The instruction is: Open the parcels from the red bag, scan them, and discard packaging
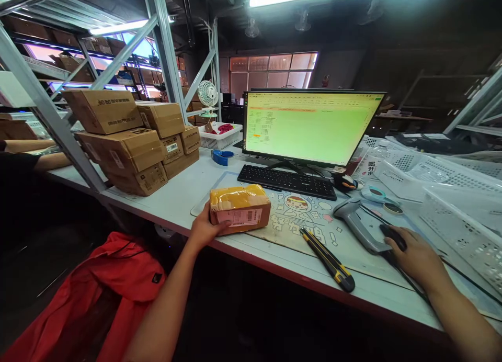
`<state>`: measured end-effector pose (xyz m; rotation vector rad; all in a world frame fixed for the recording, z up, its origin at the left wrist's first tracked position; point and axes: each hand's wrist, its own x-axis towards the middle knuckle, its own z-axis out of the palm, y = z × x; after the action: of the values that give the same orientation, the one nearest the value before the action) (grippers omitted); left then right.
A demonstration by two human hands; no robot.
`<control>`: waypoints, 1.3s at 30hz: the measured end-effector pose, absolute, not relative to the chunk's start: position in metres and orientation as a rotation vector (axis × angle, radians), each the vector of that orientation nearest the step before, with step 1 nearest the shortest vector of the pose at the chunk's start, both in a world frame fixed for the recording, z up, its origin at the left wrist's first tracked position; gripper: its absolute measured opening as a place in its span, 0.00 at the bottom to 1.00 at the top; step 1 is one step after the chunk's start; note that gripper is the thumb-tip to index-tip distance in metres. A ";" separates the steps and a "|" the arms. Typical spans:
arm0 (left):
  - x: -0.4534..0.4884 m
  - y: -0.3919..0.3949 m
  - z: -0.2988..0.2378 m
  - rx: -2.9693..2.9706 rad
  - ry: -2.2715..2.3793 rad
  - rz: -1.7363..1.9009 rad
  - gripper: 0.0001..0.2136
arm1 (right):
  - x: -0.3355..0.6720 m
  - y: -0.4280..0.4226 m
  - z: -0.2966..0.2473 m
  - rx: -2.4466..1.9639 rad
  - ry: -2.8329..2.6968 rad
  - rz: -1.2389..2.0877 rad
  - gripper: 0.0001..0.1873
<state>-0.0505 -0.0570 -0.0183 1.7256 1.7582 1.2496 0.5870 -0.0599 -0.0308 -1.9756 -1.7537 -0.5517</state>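
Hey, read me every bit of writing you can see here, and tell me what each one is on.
"好好", on the desk mat; its third character is unclear.
Possibly "喝开水", on the clear plastic packaging.
Too small or blurred: the monitor screen and brand, keyboard legends, parcel label, carton printing.

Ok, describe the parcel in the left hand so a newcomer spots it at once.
Find the monitor, then the black keyboard below it. Nearer the desk's front edge, the left hand holds the parcel. Unlike the stacked brown boxes, its top is covered in shiny yellow tape.
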 end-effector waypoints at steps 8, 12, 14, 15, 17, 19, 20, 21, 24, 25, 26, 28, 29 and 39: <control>-0.050 -0.057 -0.017 1.697 1.734 1.240 0.43 | 0.584 -0.060 -0.029 -1.914 -1.748 -0.476 0.36; -0.050 -0.058 -0.016 1.706 1.745 1.223 0.42 | 0.583 -0.061 -0.028 -1.924 -1.742 -0.453 0.35; -0.050 -0.058 -0.015 1.708 1.750 1.221 0.42 | 0.583 -0.062 -0.028 -1.923 -1.753 -0.455 0.35; -0.050 -0.058 -0.015 1.707 1.748 1.226 0.42 | 0.584 -0.062 -0.028 -1.921 -1.757 -0.461 0.35; -0.050 -0.058 -0.015 1.711 1.742 1.235 0.42 | 0.585 -0.061 -0.029 -1.925 -1.758 -0.470 0.35; -0.050 -0.058 -0.015 1.717 1.751 1.232 0.41 | 0.586 -0.061 -0.030 -1.935 -1.753 -0.475 0.35; -0.050 -0.058 -0.015 1.717 1.756 1.228 0.41 | 0.586 -0.061 -0.030 -1.942 -1.754 -0.475 0.35; -0.050 -0.059 -0.015 1.717 1.759 1.223 0.41 | 0.586 -0.061 -0.030 -1.949 -1.755 -0.470 0.35; -0.050 -0.059 -0.015 1.712 1.751 1.211 0.41 | 0.586 -0.061 -0.030 -1.983 -1.737 -0.457 0.36; -0.050 -0.059 -0.014 1.712 1.749 1.209 0.41 | 0.585 -0.061 -0.030 -1.989 -1.732 -0.453 0.36; -0.050 -0.059 -0.014 1.711 1.754 1.207 0.41 | 0.585 -0.061 -0.029 -1.988 -1.728 -0.452 0.35; -0.050 -0.059 -0.014 1.709 1.774 1.202 0.42 | 0.583 -0.061 -0.029 -1.979 -1.724 -0.460 0.35; -0.050 -0.059 -0.015 1.708 1.782 1.198 0.42 | 0.583 -0.061 -0.029 -1.974 -1.724 -0.464 0.35; -0.051 -0.057 -0.018 1.711 1.746 1.230 0.42 | 0.584 -0.060 -0.028 -1.966 -1.736 -0.452 0.33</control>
<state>-0.0505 -0.0572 -0.0179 1.7114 1.7459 1.2304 0.5844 -0.0598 -0.0285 -1.9660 -1.7357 -0.4525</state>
